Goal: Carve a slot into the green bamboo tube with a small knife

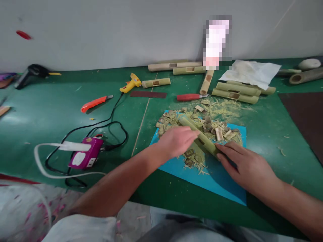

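A green bamboo tube lies slantwise over a blue sheet strewn with bamboo chips and shavings. My right hand grips the tube's near right end between thumb and fingers. My left hand is over the tube's middle, fingers pressed together and slightly blurred; whether they hold anything is hidden. A small cut opening shows in the tube's side, just right of my left fingertips. Behind the sheet rests a red-handled knife.
Cut bamboo tubes and white paper sit at the back. An orange cutter, yellow glue gun, brown strip and corded purple power block are leftward. A dark board lies right.
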`<state>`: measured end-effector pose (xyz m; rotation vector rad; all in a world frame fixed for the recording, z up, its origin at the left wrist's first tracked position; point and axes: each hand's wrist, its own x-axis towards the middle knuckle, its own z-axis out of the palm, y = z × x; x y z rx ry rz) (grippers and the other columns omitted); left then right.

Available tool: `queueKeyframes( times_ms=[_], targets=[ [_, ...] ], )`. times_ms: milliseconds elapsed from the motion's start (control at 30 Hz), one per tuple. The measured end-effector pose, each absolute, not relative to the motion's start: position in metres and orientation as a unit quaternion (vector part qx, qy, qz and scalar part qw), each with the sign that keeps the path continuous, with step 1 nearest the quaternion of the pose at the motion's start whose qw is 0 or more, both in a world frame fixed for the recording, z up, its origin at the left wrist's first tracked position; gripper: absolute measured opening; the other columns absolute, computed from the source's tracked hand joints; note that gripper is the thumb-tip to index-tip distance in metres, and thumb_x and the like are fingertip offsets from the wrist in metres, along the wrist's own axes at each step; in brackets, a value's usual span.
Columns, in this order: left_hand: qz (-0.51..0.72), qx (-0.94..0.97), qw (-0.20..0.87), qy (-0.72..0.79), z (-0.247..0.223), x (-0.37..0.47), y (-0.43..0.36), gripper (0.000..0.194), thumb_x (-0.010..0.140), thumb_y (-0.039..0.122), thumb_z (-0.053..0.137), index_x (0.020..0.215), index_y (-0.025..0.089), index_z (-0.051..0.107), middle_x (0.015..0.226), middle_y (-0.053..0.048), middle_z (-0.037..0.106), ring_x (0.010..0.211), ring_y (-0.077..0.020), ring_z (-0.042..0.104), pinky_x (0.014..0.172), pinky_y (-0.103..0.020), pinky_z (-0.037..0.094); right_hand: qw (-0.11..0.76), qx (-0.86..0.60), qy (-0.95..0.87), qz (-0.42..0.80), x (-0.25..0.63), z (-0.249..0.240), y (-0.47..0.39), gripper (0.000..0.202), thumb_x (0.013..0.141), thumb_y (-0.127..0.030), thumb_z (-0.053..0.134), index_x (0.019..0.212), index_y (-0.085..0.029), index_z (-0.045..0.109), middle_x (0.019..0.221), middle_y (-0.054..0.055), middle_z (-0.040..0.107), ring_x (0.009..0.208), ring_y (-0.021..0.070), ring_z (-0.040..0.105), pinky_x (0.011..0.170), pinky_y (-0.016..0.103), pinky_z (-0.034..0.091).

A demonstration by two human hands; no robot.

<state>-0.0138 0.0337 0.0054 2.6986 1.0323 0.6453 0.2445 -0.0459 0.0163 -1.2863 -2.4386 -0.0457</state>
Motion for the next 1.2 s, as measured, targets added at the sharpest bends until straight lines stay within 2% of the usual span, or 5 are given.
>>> queueKeyframes(
  times_ms=[233,367,533,733,1200],
  targets=[
    [0.199,0.891,0.004,0.408,0.005,-0.012,0.031,0.035,0.102,0.024,0.037,0.108,0.012,0.070,0.073,-0.006,0.066,0.064,-0.0154,0.060,0.061,-0.026,0.049,0.193,-0.460,-0.866,-0.018,0.244,0.016,-0.047,0.030,0.099,-0.027,0.045,0.112,-0.011,0.067,0.096,0.008,0.072,0.070,0.0175,0.070,0.058,0.030,0.053],
    [0.157,0.925,0.029,0.345,0.005,0.001,0.014,0.036,0.102,0.023,0.035,0.121,0.014,0.064,0.073,-0.004,0.064,0.064,-0.0152,0.059,0.057,-0.025,0.045,0.190,-0.462,-0.866,-0.023,0.244,0.015,-0.047,0.031,0.100,-0.029,0.043,0.111,-0.013,0.067,0.095,0.007,0.073,0.069,0.0164,0.069,0.058,0.029,0.053],
    [0.224,0.877,0.008,0.425,0.004,-0.019,0.035,0.034,0.102,0.025,0.040,0.106,0.011,0.070,0.078,-0.007,0.067,0.068,-0.0151,0.061,0.062,-0.025,0.047,0.185,-0.470,-0.863,-0.019,0.243,0.017,-0.047,0.031,0.099,-0.028,0.044,0.111,-0.014,0.069,0.095,0.007,0.073,0.071,0.0171,0.070,0.058,0.030,0.054],
    [0.191,0.925,0.068,0.321,0.007,-0.003,0.018,0.036,0.104,0.027,0.036,0.120,0.015,0.065,0.078,-0.004,0.067,0.068,-0.0141,0.062,0.060,-0.023,0.047,0.192,-0.466,-0.864,-0.008,0.243,0.016,-0.046,0.032,0.099,-0.028,0.043,0.109,-0.013,0.070,0.096,0.009,0.073,0.070,0.0175,0.069,0.057,0.030,0.054],
    [0.214,0.892,0.039,0.397,0.005,-0.012,0.027,0.034,0.103,0.026,0.039,0.112,0.013,0.069,0.075,-0.005,0.066,0.066,-0.0128,0.059,0.059,-0.023,0.046,0.187,-0.468,-0.863,-0.006,0.244,0.017,-0.046,0.032,0.100,-0.028,0.042,0.110,-0.014,0.069,0.098,0.008,0.073,0.072,0.0166,0.069,0.061,0.030,0.055]
  ],
)
